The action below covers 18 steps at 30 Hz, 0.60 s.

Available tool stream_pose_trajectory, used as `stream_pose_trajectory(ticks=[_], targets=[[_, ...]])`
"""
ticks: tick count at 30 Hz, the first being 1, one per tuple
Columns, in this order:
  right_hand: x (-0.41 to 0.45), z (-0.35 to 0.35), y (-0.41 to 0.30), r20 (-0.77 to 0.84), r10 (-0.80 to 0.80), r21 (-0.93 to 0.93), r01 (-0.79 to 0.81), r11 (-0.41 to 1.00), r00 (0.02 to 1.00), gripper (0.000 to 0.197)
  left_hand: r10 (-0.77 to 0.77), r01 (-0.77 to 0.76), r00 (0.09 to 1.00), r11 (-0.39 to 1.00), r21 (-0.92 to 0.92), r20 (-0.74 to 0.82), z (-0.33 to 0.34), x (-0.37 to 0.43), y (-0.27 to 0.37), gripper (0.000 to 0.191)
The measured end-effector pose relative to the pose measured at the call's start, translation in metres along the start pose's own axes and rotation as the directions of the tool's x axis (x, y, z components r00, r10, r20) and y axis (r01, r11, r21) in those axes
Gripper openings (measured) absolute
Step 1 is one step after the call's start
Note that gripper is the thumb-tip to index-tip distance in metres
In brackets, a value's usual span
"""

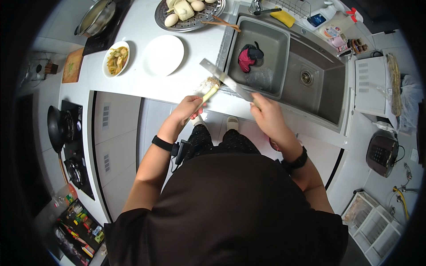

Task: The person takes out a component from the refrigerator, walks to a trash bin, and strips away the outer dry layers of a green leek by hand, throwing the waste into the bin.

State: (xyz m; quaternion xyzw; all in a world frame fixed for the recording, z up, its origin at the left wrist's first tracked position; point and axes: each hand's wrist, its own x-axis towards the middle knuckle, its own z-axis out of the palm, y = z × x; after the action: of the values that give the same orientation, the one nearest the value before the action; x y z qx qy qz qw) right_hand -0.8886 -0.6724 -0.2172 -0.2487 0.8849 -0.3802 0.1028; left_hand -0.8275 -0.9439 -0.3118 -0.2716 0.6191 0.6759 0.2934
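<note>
My left hand [190, 108] grips the stalk of a scallion or leek [210, 94], its root end pointing up and away from me. Pale stringy roots [210, 83] spread from that end, over the counter edge near the sink. In my right hand [268, 114] is the handle of a kitchen knife [229, 81]. Its broad metal blade slants up to the left, crossing close by the root end; whether it touches the stalk I cannot tell. The lower part of the stalk is hidden by my left hand and wrist.
A white plate [163, 56] and a bowl of cooked food [116, 60] stand on the white counter [133, 84]. Beyond are a steamer tray [163, 26] with eggs and buns, and chopsticks [221, 23]. A grey basin [276, 36] with a red-and-black cloth [248, 58] sits in the sink [329, 83].
</note>
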Motion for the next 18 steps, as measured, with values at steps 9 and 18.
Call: stream_pose_trajectory(ticks=[9,18], targets=[[0.012,0.049,0.025,0.162,-0.042,-0.202,0.075,0.977,0.986,0.021,-0.022,0.015,0.992,0.998,-0.064,-0.124,0.025,0.002,-0.03,0.023],[0.028,0.066,0.025,0.276,0.057,-0.302,0.03,0.953,0.96,0.019,-0.022,0.01,0.988,0.997,-0.081,-0.153,0.032,0.003,-0.033,0.022]])
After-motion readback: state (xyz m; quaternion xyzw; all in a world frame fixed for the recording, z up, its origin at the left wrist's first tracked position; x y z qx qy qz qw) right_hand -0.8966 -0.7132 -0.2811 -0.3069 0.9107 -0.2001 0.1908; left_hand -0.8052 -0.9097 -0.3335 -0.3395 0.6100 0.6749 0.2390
